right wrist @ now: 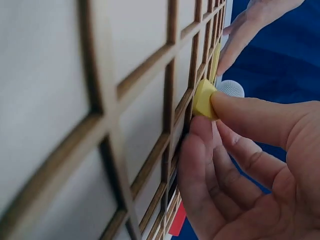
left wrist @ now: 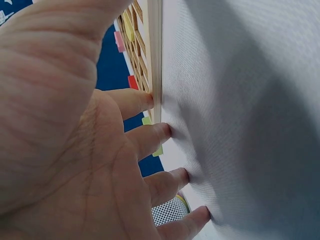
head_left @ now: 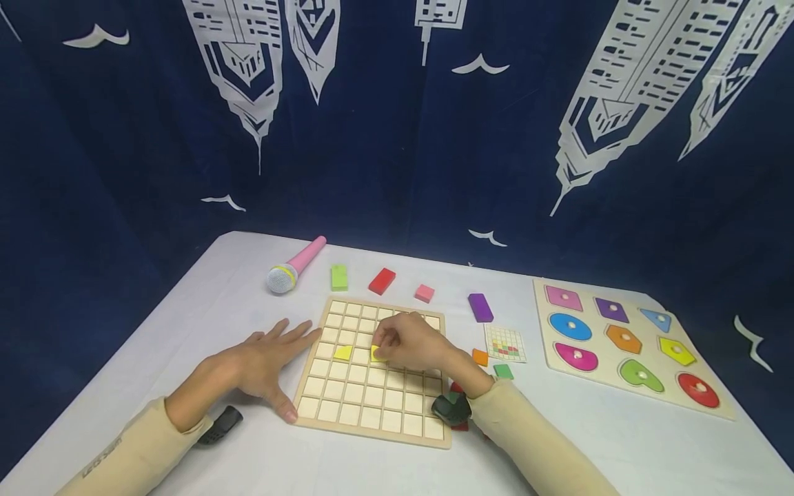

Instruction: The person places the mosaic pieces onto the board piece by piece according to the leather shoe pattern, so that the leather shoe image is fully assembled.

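Note:
A wooden grid board [head_left: 372,431] with pale square cells lies on the white table. My right hand [head_left: 412,341] reaches over its middle and pinches a yellow block [right wrist: 204,99] between thumb and fingers, right at one of the cells. To the left of that block, a second yellow piece [head_left: 343,353] sits on the grid. My left hand [head_left: 267,362] rests at the board's left side with fingers spread. In the left wrist view, the index fingertip [left wrist: 146,101] touches the board's edge while the other fingertips meet the tablecloth.
Behind the board lie a pink microphone [head_left: 304,256] and light green [head_left: 339,277], red [head_left: 382,281], pink [head_left: 424,293] and purple [head_left: 480,308] blocks. A patterned grid card [head_left: 505,343], an orange piece [head_left: 480,357] and a green piece [head_left: 504,371] are rightward, before a shape puzzle [head_left: 597,329].

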Demonstrator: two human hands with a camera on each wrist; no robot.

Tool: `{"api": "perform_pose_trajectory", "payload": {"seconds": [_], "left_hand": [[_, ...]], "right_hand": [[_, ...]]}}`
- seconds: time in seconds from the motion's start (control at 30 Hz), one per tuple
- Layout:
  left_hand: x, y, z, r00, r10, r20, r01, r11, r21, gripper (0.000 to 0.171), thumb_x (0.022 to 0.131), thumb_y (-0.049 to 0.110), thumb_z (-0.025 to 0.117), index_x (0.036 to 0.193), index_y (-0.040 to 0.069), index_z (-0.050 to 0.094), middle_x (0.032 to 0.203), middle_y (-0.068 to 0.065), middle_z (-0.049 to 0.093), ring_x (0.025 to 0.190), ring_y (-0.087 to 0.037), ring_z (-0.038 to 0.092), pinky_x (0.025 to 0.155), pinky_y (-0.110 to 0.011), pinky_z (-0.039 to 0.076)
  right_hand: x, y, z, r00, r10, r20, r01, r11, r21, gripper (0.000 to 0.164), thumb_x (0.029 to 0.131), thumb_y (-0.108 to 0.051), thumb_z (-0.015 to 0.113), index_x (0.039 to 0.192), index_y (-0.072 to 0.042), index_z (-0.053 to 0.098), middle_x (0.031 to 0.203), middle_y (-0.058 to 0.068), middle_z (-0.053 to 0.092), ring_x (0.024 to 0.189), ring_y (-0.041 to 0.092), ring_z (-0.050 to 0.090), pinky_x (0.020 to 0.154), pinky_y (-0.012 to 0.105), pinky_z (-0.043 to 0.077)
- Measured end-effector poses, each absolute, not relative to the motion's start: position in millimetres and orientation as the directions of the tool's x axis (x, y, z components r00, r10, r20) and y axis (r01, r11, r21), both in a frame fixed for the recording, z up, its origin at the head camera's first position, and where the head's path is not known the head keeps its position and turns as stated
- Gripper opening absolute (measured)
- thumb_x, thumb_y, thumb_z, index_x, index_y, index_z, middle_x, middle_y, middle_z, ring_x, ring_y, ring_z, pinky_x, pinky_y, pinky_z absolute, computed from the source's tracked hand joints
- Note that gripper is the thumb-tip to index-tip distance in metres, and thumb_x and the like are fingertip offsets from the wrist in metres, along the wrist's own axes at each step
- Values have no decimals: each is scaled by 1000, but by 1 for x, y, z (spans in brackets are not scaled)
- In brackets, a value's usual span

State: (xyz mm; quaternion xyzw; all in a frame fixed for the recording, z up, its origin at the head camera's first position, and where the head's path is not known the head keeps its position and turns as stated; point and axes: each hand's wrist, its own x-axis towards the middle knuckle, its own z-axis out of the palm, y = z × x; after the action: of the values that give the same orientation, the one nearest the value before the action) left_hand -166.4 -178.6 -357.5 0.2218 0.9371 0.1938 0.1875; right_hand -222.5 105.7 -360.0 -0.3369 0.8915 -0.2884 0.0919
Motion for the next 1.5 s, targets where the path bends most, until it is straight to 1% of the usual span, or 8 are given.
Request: {"api": "perform_pose_trajectory", "payload": {"seconds": [0.2,0.33,0.53,0.7,1.07,1.2,1.33,1.5], "left_hand": [[-166,-178,-356,-832,485,-268,338,828,447,134,52,47,95,160,11,25,167,-20,15,151,-53,3,115,-75,8],[-165,-177,-356,-833,484,-268,338,829,446,134,52,47,95,160,11,25,167,-20,15,151,-53,4,115,-75,9],[-166,-177,-357,-833,485,-266,347,833,431,133,52,47,95,159,11,25,167,-20,16,150,-53,5,115,-76,10],[-167,-177,-356,-833,488,-262,356,834,421,133,52,47,95,159,11,25,166,-20,16,150,-54,5,114,-76,12],[-164,-177,-357,-835,483,-262,356,839,413,132,53,49,95,159,10,25,166,-20,18,149,-55,9,115,-74,16],[-164,-177,-358,-835,483,-264,356,840,410,132,53,50,94,159,10,25,166,-20,18,150,-54,9,115,-74,16],[-163,-177,-357,-836,480,-266,353,842,408,132,53,50,94,159,10,25,166,-20,17,150,-54,8,115,-74,15],[-164,-177,-356,-834,483,-266,358,841,406,132,54,50,94,159,10,25,167,-20,16,150,-54,7,115,-74,14]], "right_hand": [[-220,102,-360,-767,-639,50,-568,641,-516,13,86,-7,74,75,-12,71,65,-9,58,65,5,50,62,19,44],[-217,101,-359,-764,-642,64,-582,644,-497,15,85,-2,72,73,-11,70,65,-9,57,63,5,48,59,18,42],[-212,103,-357,-755,-653,50,-585,638,-501,9,84,-5,77,81,-10,70,70,-6,61,64,6,51,60,20,44],[-210,105,-358,-754,-656,10,-566,643,-516,16,82,-12,83,90,-11,68,77,-7,61,74,8,56,69,23,47],[-211,109,-357,-761,-648,30,-576,653,-492,13,86,-19,79,89,-13,68,76,-8,65,71,4,57,68,22,50],[-211,121,-349,-760,-649,43,-579,646,-498,10,87,-19,78,90,-14,70,77,-8,64,68,6,56,64,21,49],[-213,141,-339,-761,-649,22,-567,648,-508,13,87,-19,78,96,-11,72,81,-7,65,66,9,56,61,21,49],[-217,173,-331,-751,-655,-78,-528,668,-525,18,85,-15,80,101,-10,74,90,-3,69,78,12,59,67,23,52]]}}
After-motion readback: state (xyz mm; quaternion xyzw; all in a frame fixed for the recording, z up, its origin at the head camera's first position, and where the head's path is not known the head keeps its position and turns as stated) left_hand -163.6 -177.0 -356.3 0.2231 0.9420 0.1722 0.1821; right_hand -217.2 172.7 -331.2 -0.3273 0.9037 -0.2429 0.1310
